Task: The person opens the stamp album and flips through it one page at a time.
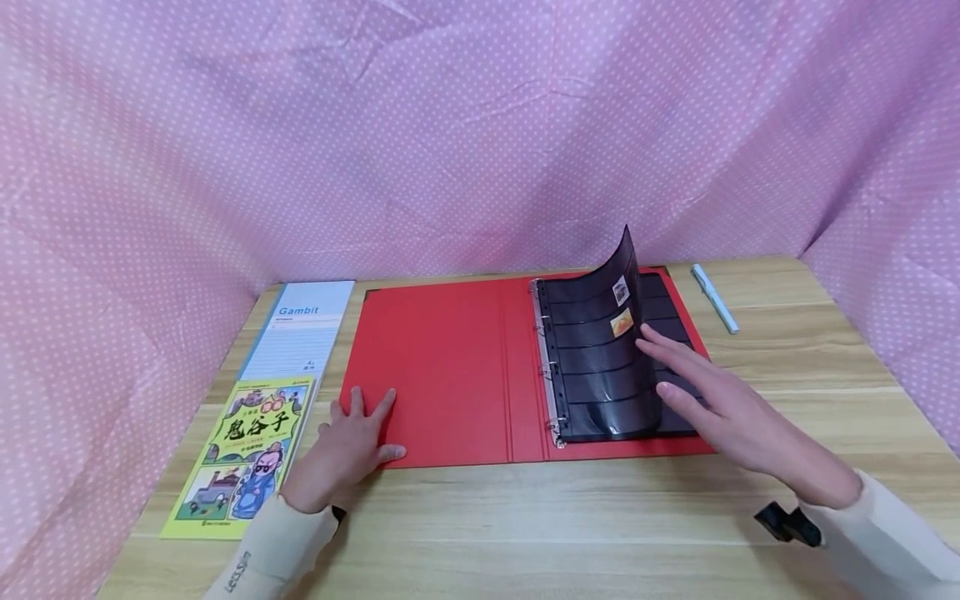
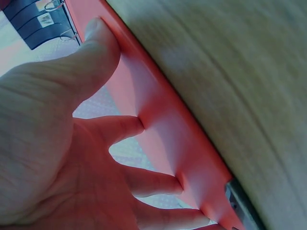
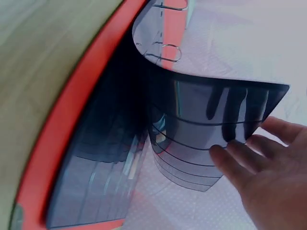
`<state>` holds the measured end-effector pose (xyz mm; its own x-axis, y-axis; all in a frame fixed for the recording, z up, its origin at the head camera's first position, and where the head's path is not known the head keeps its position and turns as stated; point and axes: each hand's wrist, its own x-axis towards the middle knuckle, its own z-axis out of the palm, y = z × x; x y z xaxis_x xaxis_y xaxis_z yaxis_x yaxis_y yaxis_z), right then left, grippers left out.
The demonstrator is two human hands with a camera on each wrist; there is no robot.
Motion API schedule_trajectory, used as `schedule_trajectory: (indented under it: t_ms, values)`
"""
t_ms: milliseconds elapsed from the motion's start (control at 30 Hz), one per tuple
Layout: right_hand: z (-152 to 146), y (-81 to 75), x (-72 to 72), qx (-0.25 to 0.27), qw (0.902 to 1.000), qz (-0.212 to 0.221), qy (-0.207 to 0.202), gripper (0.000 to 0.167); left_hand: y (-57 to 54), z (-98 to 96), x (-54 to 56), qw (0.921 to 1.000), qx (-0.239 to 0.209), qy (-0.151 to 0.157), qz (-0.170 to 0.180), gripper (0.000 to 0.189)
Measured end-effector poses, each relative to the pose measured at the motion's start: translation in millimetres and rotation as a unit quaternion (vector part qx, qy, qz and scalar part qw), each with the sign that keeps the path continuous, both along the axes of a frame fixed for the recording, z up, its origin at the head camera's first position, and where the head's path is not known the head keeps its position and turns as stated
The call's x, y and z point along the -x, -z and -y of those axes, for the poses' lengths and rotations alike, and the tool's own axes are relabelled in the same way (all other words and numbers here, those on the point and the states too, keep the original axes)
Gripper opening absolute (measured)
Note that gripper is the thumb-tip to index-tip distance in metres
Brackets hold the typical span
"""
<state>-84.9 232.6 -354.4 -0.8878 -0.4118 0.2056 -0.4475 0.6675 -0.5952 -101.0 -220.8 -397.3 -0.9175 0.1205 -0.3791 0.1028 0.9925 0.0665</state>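
Observation:
A red ring binder (image 1: 442, 367) lies spread on the table. One black pocket page (image 1: 600, 367) stands up from the rings, curved, with two stamps (image 1: 622, 322) near its free edge; further black page area (image 1: 663, 308) lies beneath it. My right hand (image 1: 720, 400) is at the raised page's right side. In the right wrist view, its straight fingers (image 3: 240, 160) touch the back of that page near the edge, without curling round it. With fingers spread, my left hand (image 1: 348, 446) rests on the lower left corner of the red cover.
Left of the binder lie a light blue notebook (image 1: 300, 333) and, overlapping its lower end, a yellow-green comic-style book (image 1: 240, 458). A pale blue pen (image 1: 715, 298) is at the back right of the wooden table (image 1: 540, 525). A pink dotted cloth (image 1: 465, 150) hangs behind.

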Motion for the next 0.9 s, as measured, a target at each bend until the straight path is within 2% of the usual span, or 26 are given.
schedule_trajectory:
  t_ms: [100,200,333,467,600,700,733,900]
  values:
    - [3,-7.1,2.4,0.026,0.9992,-0.020,-0.023,0.058,0.6,-0.3,0.0,1.0000,0.003,0.001,0.000,0.096]
    - [6,-16.4,5.1,0.072,0.9941,-0.060,-0.053,0.056,0.9,-1.0,0.2,1.0000,0.006,0.000,0.002,0.096]
    - [13,-28.7,10.7,0.153,0.9748,-0.131,-0.096,0.045,1.2,-1.4,0.4,0.9999,0.011,0.001,-0.002,0.095]
    - [26,-36.2,16.8,0.209,0.9530,-0.180,-0.125,0.052,0.7,-1.7,0.3,0.9997,0.019,0.009,-0.009,0.094]
    - [37,-33.9,24.2,0.269,0.9345,-0.166,-0.163,0.058,-0.8,-1.6,0.8,0.9996,0.019,0.017,-0.014,0.092]
    - [43,-31.3,29.1,0.295,0.9286,-0.129,-0.184,0.063,-2.1,-1.3,1.3,0.9996,0.015,0.019,-0.012,0.092]
    - [46,-31.0,30.0,0.299,0.9280,-0.120,-0.188,0.065,-2.4,-1.3,1.3,0.9996,0.014,0.019,-0.012,0.092]
    - [54,-25.3,30.1,0.265,0.9417,-0.098,-0.183,0.067,-1.4,-1.9,0.9,0.9998,0.015,0.012,-0.005,0.093]
